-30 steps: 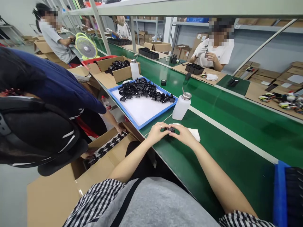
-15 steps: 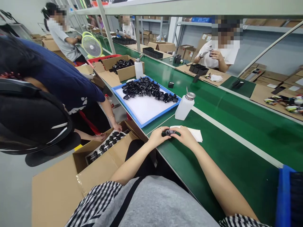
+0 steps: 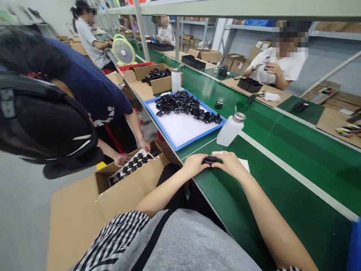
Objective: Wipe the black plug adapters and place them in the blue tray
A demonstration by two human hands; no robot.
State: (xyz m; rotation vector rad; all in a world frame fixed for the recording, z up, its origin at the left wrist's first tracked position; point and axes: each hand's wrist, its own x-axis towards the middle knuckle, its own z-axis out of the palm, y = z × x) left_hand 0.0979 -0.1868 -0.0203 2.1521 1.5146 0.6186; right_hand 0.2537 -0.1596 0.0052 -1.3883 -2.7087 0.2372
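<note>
Black piece [image 3: 210,160], one: between my two hands, over the near edge of the counter [image 3: 270,184]. Whether it rests on the surface or is held just above, I cannot tell.

Left hand [image 3: 194,165]: thumb and fingers closed on the piece's left end. Right hand [image 3: 229,165]: likewise closed on its right end.

Handling, in my judgement: a light pinch at both ends, keeping the middle in my sight; both hands best turned together, low over the counter, so that a slip falls only a little way; right knuckles best kept clear of the bottle [image 3: 229,132].

White wipe [image 3: 244,165], one: beyond my right hand and partly covered by it; cloth or paper, cannot tell.

Tray [image 3: 183,131], blue-rimmed: beyond my left hand, bearing a heap of black plugs [image 3: 183,102]; single shapes are lost in the tangle.

Hidden or cut off: the piece's ends, under my fingers; its underside and any markings, unreadable; a blue item [image 3: 355,244], cut by the right border.
</note>
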